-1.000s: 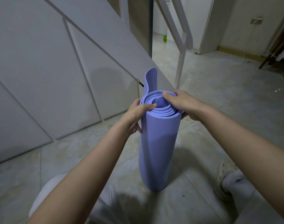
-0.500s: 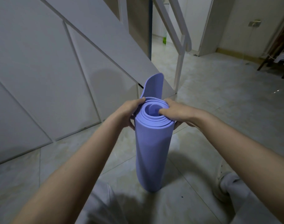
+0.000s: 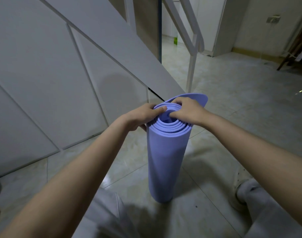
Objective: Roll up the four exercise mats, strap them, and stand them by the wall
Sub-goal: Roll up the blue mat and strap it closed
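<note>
Low over pale glossy floor tiles [image 3: 128, 169], grey trouser legs [image 3: 262, 205] either side. Holding a rolled lilac foam exercise mat [image 3: 166, 155] upright on the floor just ahead. Clasping its coiled top with both hands: left hand [image 3: 142, 115] round the outer edge, right hand [image 3: 189, 110] curled over the inner layers. Beyond, white panelled stair wall [image 3: 43, 79], white railing [image 3: 192, 66].

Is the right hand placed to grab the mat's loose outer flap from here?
Probably yes: the flap rises just behind the right hand atop the purple exercise mat, nothing between.
</note>
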`<state>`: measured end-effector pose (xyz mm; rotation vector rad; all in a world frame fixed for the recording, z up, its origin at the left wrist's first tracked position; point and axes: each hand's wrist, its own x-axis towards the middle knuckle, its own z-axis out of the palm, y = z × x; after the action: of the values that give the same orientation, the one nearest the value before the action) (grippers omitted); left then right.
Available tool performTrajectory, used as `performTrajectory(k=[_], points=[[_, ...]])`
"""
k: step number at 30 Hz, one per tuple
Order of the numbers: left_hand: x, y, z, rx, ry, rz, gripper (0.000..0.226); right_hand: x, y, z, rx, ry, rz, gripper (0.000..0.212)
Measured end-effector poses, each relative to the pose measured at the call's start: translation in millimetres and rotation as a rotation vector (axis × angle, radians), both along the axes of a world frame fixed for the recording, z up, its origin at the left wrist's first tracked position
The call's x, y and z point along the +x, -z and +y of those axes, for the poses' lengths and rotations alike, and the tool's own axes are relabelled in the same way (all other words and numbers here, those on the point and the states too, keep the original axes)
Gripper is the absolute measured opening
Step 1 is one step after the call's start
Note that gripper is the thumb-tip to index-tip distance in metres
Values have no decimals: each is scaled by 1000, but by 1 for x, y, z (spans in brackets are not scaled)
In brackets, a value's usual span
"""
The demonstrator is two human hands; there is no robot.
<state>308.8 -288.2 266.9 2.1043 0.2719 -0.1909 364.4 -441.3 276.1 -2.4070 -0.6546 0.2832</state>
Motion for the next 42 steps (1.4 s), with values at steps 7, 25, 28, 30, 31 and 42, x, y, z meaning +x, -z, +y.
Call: performTrajectory(k=[7, 25, 28, 30, 31, 42], points=[[-10, 6, 0, -3, -46, -26, 36, -11, -8, 5, -266, 16, 124, 38], [-28, 11, 19, -118, -201, -48, 26, -27, -13, 39, -390, -23, -46, 69], [-32, 13, 19, -108, -242, -73, 27, -33, -12, 37, -350, -69, 188, 61], [-35, 13, 20, -133, -236, -41, 29, -34, -8, 33, -306, -90, 94, 46], [-36, 14, 19, -142, -233, -17, 31, -32, -7, 31, -304, -103, 23, 43], [-44, 11, 25, -221, -259, 58, 64, -21, -4, 51, -1, -344, -233, 42]])
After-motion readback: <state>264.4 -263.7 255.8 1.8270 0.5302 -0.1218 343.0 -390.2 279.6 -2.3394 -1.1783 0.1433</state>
